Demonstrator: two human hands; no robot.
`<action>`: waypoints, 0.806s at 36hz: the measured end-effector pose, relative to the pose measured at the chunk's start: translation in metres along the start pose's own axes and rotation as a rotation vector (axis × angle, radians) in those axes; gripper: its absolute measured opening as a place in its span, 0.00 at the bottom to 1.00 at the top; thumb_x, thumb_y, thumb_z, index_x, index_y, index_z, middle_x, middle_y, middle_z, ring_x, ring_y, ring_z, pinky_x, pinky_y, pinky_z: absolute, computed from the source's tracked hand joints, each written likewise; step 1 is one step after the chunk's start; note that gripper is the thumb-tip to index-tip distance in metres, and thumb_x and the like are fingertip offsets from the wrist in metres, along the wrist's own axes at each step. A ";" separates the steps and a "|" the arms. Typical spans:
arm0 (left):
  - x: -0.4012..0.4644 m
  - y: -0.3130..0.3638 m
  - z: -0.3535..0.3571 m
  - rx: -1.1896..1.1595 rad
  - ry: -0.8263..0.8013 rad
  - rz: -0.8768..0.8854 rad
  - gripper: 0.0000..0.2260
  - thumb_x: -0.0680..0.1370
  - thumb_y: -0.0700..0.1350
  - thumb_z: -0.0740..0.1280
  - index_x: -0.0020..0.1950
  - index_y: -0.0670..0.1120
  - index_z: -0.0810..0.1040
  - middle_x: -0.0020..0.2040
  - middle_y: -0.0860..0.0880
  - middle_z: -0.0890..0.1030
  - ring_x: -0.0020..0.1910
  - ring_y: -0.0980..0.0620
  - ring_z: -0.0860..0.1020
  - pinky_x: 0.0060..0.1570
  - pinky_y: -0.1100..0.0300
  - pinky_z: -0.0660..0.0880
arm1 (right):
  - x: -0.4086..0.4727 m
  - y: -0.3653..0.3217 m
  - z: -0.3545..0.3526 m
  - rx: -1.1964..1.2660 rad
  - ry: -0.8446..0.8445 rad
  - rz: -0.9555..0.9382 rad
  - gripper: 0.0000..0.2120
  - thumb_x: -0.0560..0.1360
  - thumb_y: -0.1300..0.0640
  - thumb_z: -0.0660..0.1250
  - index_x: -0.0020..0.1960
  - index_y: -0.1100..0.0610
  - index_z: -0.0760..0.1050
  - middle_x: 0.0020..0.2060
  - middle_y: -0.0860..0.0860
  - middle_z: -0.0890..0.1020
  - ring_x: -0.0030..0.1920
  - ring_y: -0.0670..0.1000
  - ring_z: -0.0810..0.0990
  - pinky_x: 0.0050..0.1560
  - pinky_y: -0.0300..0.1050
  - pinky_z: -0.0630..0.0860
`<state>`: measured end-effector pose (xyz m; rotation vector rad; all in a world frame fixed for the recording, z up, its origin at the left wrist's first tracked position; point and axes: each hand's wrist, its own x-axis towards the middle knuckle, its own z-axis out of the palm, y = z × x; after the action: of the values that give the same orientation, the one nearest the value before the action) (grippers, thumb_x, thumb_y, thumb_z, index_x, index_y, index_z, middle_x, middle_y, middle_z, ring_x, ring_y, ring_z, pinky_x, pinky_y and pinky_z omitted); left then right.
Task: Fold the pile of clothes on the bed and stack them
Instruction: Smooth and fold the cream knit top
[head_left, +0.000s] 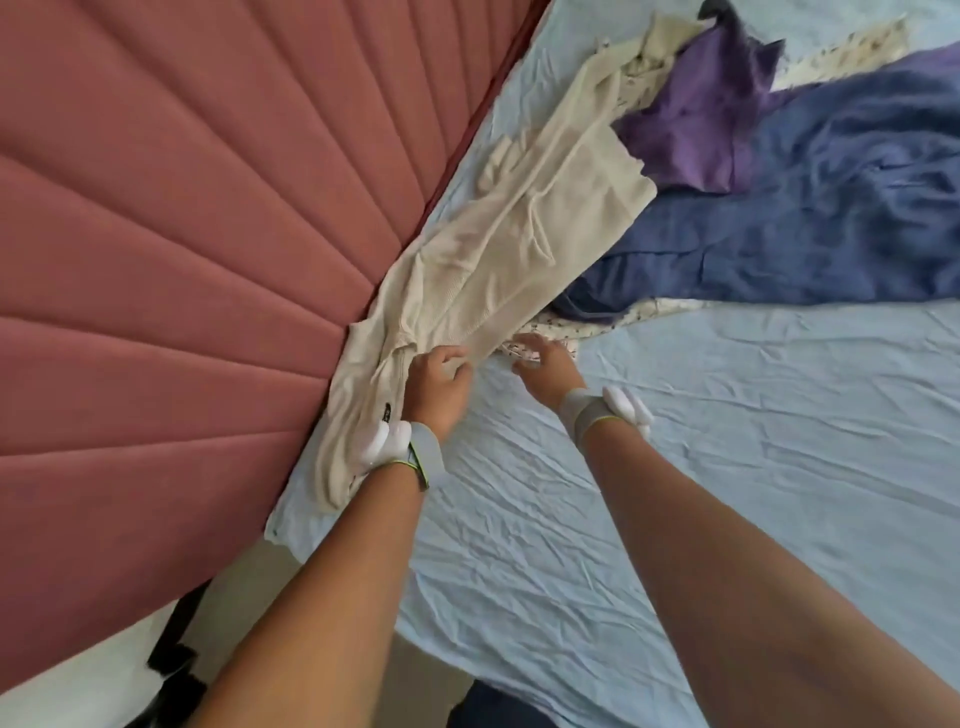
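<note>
The cream garment (519, 228) lies along the bed (727, 467) beside the headboard (182, 234). Left hand (439, 387) pinches its near edge; right hand (545, 364) hovers open. Soft, light knit, probably floppy: best held at corners.

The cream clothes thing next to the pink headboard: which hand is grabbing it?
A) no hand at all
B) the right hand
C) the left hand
C: the left hand has its fingers curled round the near end of the cream garment, while the right hand reaches toward the white patterned cloth beside it.
</note>
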<state>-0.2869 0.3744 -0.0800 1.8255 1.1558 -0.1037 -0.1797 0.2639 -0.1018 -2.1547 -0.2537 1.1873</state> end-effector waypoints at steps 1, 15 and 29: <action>0.004 -0.004 -0.002 0.024 0.022 0.004 0.11 0.77 0.40 0.66 0.58 0.42 0.80 0.60 0.43 0.79 0.61 0.44 0.76 0.61 0.55 0.71 | 0.008 -0.002 0.002 0.017 -0.008 0.007 0.21 0.76 0.61 0.64 0.68 0.53 0.71 0.66 0.61 0.69 0.59 0.57 0.73 0.64 0.48 0.67; 0.062 -0.011 -0.024 0.155 -0.025 -0.336 0.29 0.76 0.48 0.70 0.71 0.35 0.66 0.67 0.36 0.73 0.66 0.38 0.73 0.63 0.50 0.69 | -0.036 -0.053 -0.019 0.626 0.067 -0.069 0.15 0.81 0.61 0.56 0.62 0.53 0.76 0.63 0.58 0.76 0.44 0.46 0.79 0.44 0.39 0.75; -0.091 0.108 -0.077 -1.170 -0.215 -0.234 0.17 0.78 0.48 0.57 0.37 0.44 0.81 0.37 0.45 0.82 0.34 0.49 0.81 0.38 0.59 0.74 | -0.195 -0.072 -0.085 0.673 0.202 -0.417 0.18 0.80 0.66 0.55 0.62 0.56 0.78 0.60 0.51 0.79 0.47 0.46 0.78 0.47 0.37 0.75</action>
<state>-0.2862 0.3583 0.0802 0.6293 0.9415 0.2068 -0.2120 0.1916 0.1085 -1.5152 -0.1694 0.6770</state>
